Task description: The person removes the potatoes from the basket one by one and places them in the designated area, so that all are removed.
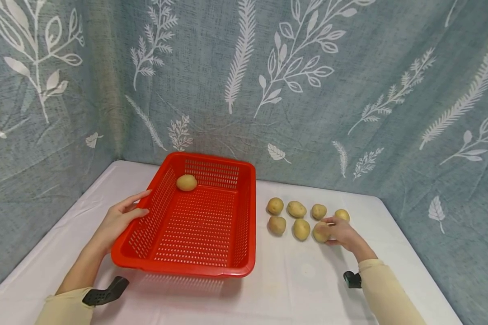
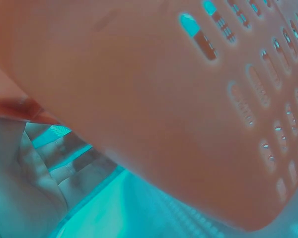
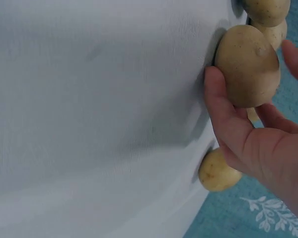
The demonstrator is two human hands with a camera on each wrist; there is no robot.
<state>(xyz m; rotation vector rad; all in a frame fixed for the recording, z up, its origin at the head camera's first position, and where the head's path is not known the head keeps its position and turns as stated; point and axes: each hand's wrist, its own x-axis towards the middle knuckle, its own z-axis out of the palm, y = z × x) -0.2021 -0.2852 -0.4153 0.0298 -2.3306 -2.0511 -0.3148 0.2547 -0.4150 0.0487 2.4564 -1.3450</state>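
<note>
My left hand [image 1: 118, 221] grips the left rim of a red plastic basket [image 1: 187, 272], thumb over the edge. In the left wrist view the basket's outer wall [image 2: 139, 99] covers much of the frame, with part of the hand [image 2: 35, 178] beneath it. One potato [image 1: 186, 183] lies in the basket's far left corner. My right hand [image 1: 343, 232] is around a potato [image 3: 247, 67] at the front right of a group on the table. Its thumb touches this potato, while a fingertip [image 3: 295, 59] on the far side stands slightly apart from it.
Several other potatoes, such as the near-left one [image 1: 276, 225] and the far-right one [image 1: 342, 215], sit in two rows right of the basket. A white cloth covers the table [image 1: 301, 289]. Patterned blue-green curtains [image 1: 211, 108] hang behind and at both sides.
</note>
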